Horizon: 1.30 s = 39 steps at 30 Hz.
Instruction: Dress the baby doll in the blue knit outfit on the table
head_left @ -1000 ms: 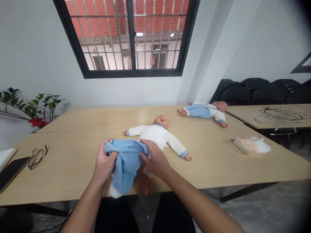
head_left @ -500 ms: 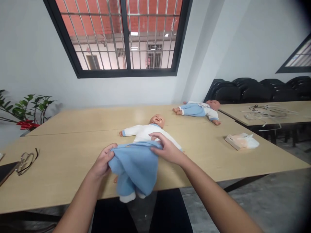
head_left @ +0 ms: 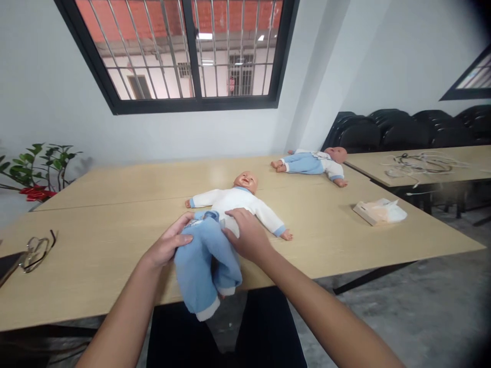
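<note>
Head view: doll in white top lies on back at near edge of bench, head toward far edge. On its legs, blue trousers, cuffs hanging past near edge. At waistband, left hand pinches one side, fingers curled; right hand grips other side, fingers pressed together. Well apart, near far right corner, second doll. By left edge, glasses.
</note>
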Tool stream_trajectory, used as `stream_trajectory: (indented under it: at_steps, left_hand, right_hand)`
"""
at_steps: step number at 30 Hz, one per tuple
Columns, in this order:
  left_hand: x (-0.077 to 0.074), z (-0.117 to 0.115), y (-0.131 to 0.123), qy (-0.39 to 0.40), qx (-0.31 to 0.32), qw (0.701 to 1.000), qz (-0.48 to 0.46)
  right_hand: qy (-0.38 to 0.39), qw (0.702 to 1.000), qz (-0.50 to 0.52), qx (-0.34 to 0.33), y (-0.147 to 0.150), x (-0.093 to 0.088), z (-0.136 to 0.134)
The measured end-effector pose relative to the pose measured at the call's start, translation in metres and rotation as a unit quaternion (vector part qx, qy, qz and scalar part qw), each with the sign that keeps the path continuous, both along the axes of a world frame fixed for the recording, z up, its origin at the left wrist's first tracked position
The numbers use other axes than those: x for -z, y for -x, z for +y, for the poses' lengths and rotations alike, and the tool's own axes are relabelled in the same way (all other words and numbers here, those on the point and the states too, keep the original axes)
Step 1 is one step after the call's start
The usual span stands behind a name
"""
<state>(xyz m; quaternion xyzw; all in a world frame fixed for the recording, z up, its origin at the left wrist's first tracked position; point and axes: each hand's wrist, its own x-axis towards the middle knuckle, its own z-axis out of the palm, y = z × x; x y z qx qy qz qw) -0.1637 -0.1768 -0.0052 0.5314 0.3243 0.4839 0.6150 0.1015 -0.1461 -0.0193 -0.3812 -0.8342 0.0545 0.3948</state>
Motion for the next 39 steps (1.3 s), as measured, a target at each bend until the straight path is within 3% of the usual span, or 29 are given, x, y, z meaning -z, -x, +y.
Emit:
stream_trajectory:
  at_steps: [5,9,11,13,16,19,21,23,26,29,32,34,39]
  left_hand:
    - [0.000,0.006,-0.001,-0.028,0.070,0.988,0.137]
    - [-0.007,0.002,0.005,-0.160,0.006,0.937,0.310]
    - [-0.009,-0.002,0.011,-0.194,-0.027,0.909,0.368]
    - [-0.010,-0.004,0.018,-0.184,-0.032,0.903,0.386]
    - [-0.007,-0.007,0.023,-0.144,-0.020,0.919,0.367]
    - [-0.005,-0.012,0.020,-0.137,0.019,0.956,0.257]
    - [-0.004,-0.016,0.015,-0.156,0.022,0.980,0.125]
    - [-0.003,-0.020,0.011,-0.150,-0.028,0.988,0.014]
    - [-0.006,-0.023,0.005,-0.090,-0.109,0.989,-0.052]
    - [-0.012,-0.021,0.000,-0.074,-0.091,0.990,-0.082]
    - [-0.019,-0.020,-0.002,-0.075,-0.060,0.993,-0.063]
    - [-0.024,-0.022,-0.003,-0.101,-0.076,0.992,-0.017]
    - [-0.043,-0.025,-0.008,-0.158,-0.124,0.974,0.100]
  right_hand:
    - [0.097,0.986,0.126,-0.049,0.015,0.022,0.014]
    - [0.128,0.960,0.243,-0.047,0.001,0.014,0.019]
    - [0.196,0.932,0.301,-0.051,-0.012,0.003,0.016]
    - [0.276,0.891,0.352,-0.079,-0.024,-0.007,0.011]
    - [0.373,0.819,0.404,-0.163,-0.033,-0.017,0.004]
    - [0.405,0.767,0.453,-0.205,-0.033,-0.025,-0.002]
    - [0.385,0.758,0.488,-0.199,-0.031,-0.030,-0.006]
    - [0.373,0.752,0.509,-0.192,-0.029,-0.036,-0.010]
    - [0.403,0.732,0.507,-0.209,-0.028,-0.044,-0.012]
    - [0.419,0.722,0.503,-0.224,-0.032,-0.049,-0.010]
    - [0.417,0.718,0.508,-0.229,-0.039,-0.053,-0.004]
    - [0.413,0.718,0.507,-0.238,-0.044,-0.057,0.000]
    - [0.361,0.761,0.487,-0.232,-0.049,-0.072,0.011]
